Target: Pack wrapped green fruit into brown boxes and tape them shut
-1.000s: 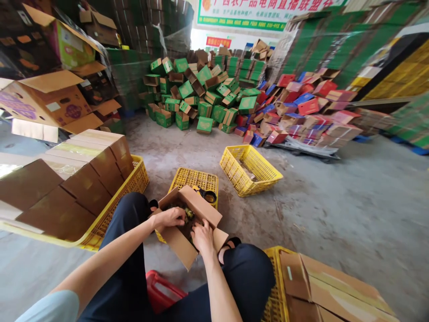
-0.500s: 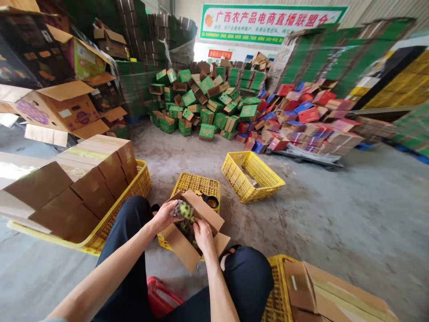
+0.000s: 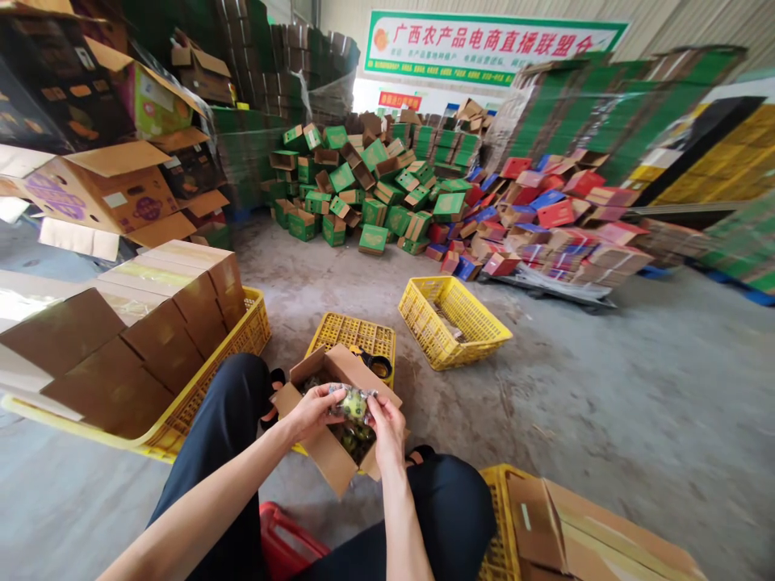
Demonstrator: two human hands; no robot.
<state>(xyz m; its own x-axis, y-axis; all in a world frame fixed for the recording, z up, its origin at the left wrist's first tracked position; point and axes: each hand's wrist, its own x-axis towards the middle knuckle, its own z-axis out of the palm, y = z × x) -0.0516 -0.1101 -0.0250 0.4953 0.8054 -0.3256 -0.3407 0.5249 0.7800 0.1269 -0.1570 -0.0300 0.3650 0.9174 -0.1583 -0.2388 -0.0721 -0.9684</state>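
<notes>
Between my two hands is a green fruit in a clear plastic bag [image 3: 353, 405], held just above an open cardboard box [image 3: 327, 452]. My left hand [image 3: 315, 410] is closed on the left end of the bag. Its right end is pinched in the fingers of my right hand [image 3: 386, 424]. More bagged green fruits [image 3: 357, 440] lie inside the box, partly hidden by my hands. The box rests on an upturned yellow crate [image 3: 345, 329], its flaps spread outward. A black and yellow tape dispenser [image 3: 376, 363] lies on the crate behind the box.
At left, a yellow crate [image 3: 257, 323] holds several cardboard boxes [image 3: 163, 331]. Another yellow crate [image 3: 454, 323] stands ahead on the floor. A third crate [image 3: 500, 516] with boxes is by my right knee. Green cartons [image 3: 375, 194] and red and blue cartons [image 3: 545, 210] are heaped behind.
My right hand has risen from the box to the right end of the bag. My left hand has moved slightly right and down with the bagged fruit, which now lies stretched between both hands.
</notes>
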